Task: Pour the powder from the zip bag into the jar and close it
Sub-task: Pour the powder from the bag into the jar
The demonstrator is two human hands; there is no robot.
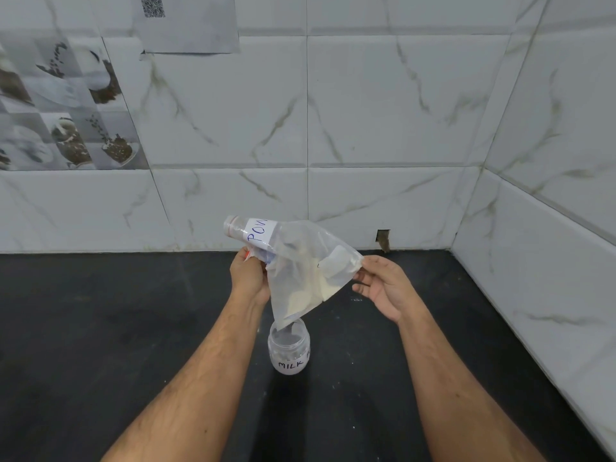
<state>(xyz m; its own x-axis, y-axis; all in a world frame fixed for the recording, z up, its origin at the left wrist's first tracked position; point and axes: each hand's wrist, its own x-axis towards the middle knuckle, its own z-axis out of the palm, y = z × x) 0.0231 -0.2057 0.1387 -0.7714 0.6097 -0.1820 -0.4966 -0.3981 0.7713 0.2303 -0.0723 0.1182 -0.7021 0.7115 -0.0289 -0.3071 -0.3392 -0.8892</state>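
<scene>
A clear zip bag (306,271) with pale powder inside hangs tilted above the counter, its lowest corner dipping into the mouth of the jar (288,353). The jar is small, clear and lidless, labelled "MILK", with white powder at its bottom. My left hand (250,275) grips the bag's left side. Above that hand a clear rounded part with a white "POW" label (258,231) sticks up; I cannot tell whether it belongs to the bag. My right hand (383,285) pinches the bag's right corner, its other fingers spread. No lid is visible.
The jar stands on a black counter (100,311) in a corner. White marble-look tiled walls (383,111) rise behind and on the right. A small notch (383,240) sits at the back wall's base.
</scene>
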